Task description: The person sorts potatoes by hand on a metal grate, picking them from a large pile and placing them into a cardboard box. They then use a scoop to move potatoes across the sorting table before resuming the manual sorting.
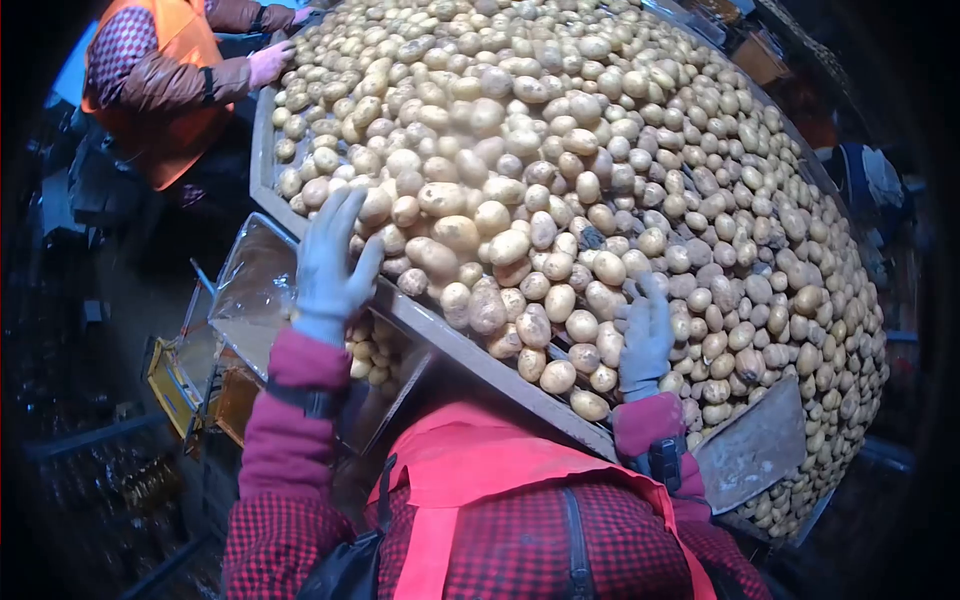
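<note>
A broad heap of potatoes [560,255] covers a sorting table with a raised metal rim [455,340]. My left hand [335,265], in a pale grey-blue glove, reaches over that rim with fingers stretched and thumb apart. Its fingertips are beside the nearest potatoes, and nothing shows in its grasp. Further right, my right hand [646,335], gloved alike, lies among the potatoes at the near side, fingers extended and touching or just above them. Its palm side is hidden. A dark clod [591,238] sits among the potatoes between my hands.
Below my left hand, a chute [372,355] holds potatoes. A flat metal plate [752,445] stands at the near right of the heap. At upper left, a co-worker in an orange vest [185,95] has a pink-gloved hand [268,64] at the rim. A yellow-edged frame [172,390] stands lower left.
</note>
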Action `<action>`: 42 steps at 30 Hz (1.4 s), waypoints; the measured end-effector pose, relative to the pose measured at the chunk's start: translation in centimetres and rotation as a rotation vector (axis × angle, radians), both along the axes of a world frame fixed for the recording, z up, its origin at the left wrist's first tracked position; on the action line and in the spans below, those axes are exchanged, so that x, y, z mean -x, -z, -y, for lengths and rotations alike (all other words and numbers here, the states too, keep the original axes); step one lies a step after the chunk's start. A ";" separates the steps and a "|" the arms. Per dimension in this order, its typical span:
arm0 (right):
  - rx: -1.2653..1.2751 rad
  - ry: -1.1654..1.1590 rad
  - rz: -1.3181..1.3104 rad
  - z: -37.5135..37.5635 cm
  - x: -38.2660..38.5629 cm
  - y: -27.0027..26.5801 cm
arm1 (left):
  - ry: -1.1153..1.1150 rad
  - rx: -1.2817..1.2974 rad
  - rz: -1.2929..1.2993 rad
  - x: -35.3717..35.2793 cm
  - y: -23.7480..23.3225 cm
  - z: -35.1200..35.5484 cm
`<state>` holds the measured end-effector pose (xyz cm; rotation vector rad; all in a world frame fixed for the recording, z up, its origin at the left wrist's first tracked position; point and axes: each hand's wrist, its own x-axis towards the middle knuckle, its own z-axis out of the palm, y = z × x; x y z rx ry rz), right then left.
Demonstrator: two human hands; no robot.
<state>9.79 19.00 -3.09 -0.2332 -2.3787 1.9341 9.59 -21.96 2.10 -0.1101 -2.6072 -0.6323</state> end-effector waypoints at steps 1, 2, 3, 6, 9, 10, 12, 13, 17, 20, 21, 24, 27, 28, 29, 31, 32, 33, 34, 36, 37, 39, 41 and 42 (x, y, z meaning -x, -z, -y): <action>-0.012 0.000 -0.005 0.3 0.0 -0.1 | 0.022 0.056 0.056 2.1 0.8 0.0; -0.023 0.001 -0.011 0.2 0.2 -0.1 | 0.045 0.115 0.110 3.9 2.2 0.2; -0.054 0.004 -0.060 -0.3 0.2 1.3 | 0.028 0.177 0.072 5.5 3.9 0.9; -0.055 0.007 -0.105 0.5 0.1 -0.3 | -0.021 0.290 -0.049 8.9 7.0 3.7; -0.020 -0.004 -0.112 0.4 0.0 0.0 | -0.061 0.341 0.043 11.0 6.6 3.9; -0.017 -0.013 -0.108 0.3 0.1 -0.4 | -0.094 0.348 0.029 11.5 5.6 2.8; 0.027 -0.014 -0.052 -0.1 -0.4 -1.4 | 0.071 0.188 -0.139 9.7 2.0 -1.5; 0.020 -0.009 -0.055 -0.3 -1.0 -1.5 | 0.189 0.145 -0.145 8.1 0.7 -4.1; -0.443 -0.050 -0.034 -1.7 -4.7 -4.9 | 0.733 0.204 0.090 1.2 -2.2 -12.7; -0.727 -0.125 -0.023 -3.3 -7.8 -5.9 | 0.986 0.146 0.173 -1.6 0.8 -16.1; -0.785 -0.163 -0.038 -3.5 -8.6 -5.7 | 1.008 0.153 0.200 -1.5 1.3 -17.0; -0.922 -0.254 0.015 -3.4 -9.4 -5.4 | 1.001 0.253 0.271 -0.2 1.6 -17.8; -0.978 -0.364 0.222 -0.6 -6.4 -5.6 | 0.980 0.359 0.159 0.5 2.3 -17.5; -0.940 -0.337 0.173 0.1 -6.2 -5.0 | 0.975 0.395 0.118 0.9 2.4 -17.2; -0.900 -0.309 0.125 0.6 -6.0 -4.0 | 0.943 0.396 0.172 1.3 2.1 -16.9; -0.799 -0.280 0.115 0.8 -5.4 -3.9 | 0.868 0.426 0.153 2.7 1.7 -16.2; -0.756 -0.242 0.089 0.9 -5.1 -3.7 | 0.837 0.407 0.123 3.1 1.7 -16.0; -0.714 -0.203 0.064 1.3 -4.5 -3.3 | 0.850 0.452 0.081 3.7 1.8 -15.6; -0.671 -0.168 0.041 1.7 -4.0 -2.8 | 0.806 0.459 0.074 4.1 1.8 -15.2; -0.541 -0.126 0.020 2.1 -1.6 -1.5 | 0.705 0.479 0.061 4.9 1.0 -14.4; -0.508 -0.099 0.037 2.4 -0.1 -1.4 | 0.654 0.439 0.078 5.5 0.5 -14.2; -0.362 -0.089 0.035 3.3 1.7 -1.6 | 0.632 0.447 0.032 6.9 0.9 -13.2; -0.181 -0.145 0.158 4.1 3.8 -2.1 | 0.615 0.402 0.010 7.7 1.0 -13.1; -0.099 -0.168 0.260 4.2 5.0 -2.8 | 0.612 0.386 -0.002 8.0 1.0 -13.1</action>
